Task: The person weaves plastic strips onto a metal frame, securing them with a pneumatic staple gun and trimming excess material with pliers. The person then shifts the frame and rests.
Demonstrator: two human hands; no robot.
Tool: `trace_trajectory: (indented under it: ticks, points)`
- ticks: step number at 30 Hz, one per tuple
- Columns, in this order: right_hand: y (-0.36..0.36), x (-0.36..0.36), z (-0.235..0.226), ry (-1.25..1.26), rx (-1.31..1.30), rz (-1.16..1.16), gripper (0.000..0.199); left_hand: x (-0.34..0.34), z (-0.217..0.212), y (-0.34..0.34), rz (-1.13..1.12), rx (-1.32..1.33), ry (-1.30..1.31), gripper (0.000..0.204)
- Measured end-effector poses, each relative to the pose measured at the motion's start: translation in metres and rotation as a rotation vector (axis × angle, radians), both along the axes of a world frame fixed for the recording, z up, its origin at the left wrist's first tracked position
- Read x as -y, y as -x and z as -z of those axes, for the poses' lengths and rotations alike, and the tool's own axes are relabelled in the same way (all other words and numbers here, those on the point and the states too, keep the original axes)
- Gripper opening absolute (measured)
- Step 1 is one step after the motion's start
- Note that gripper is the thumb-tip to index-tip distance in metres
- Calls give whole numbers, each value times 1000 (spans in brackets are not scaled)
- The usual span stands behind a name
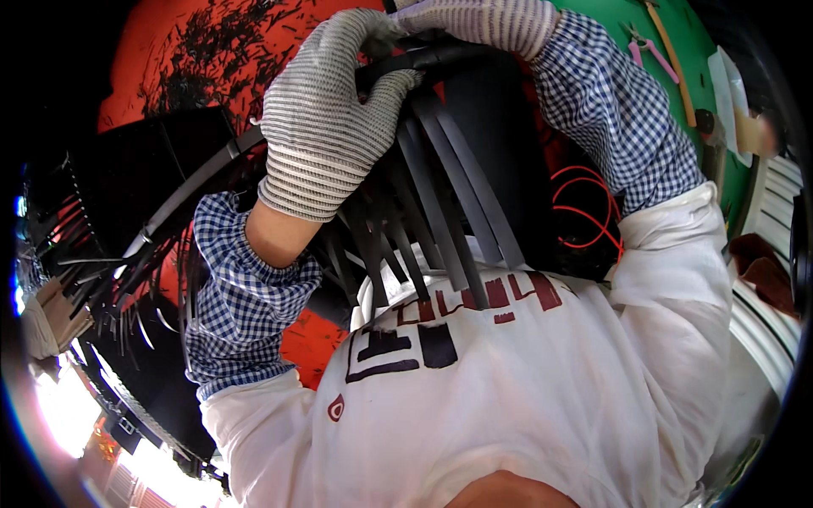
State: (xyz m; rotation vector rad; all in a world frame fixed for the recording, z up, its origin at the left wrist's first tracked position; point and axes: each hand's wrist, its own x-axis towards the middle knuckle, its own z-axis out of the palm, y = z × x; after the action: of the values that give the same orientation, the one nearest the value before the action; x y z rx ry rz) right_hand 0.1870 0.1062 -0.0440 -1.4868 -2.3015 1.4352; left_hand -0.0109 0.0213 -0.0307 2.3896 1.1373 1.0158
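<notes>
Both my hands wear striped knit gloves, with blue-checked sleeve covers on the forearms. My left hand (334, 114) is closed on a black flat strip (432, 57), its thumb pressed underneath. At the top edge my right hand (483, 21) curls its fingers over the same strip, close to the left fingertips; part of this hand is cut off by the picture's edge. Several long dark flat strips (453, 182) hang from below the hands toward my white shirt. A large black piece (500, 144) stands behind them. What lies between the fingertips is hidden.
A red surface (135, 63) at the far left is strewn with black scraps (199, 68). On the left, a black panel (152, 169) and loose strips (102, 262) lie around. At right are a red cord (597, 173), pink-handled pliers (650, 55) and a green surface (694, 42).
</notes>
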Motion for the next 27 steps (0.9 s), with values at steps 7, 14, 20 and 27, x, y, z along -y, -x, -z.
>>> trace_trajectory:
  ticks: [7,14,20,27]
  points:
    - [-18,-39,58,-1036,79,-461,22,-17,-4,-11,24,-225,-44,28]
    - [-28,37,50,-374,-960,466,35,-35,5,-8,29,-190,2,27]
    - [-29,74,21,-461,-363,413,47,-31,5,-14,-4,-240,4,26]
    - [-39,78,39,-906,-288,436,44,-24,-6,-29,-9,-233,25,24]
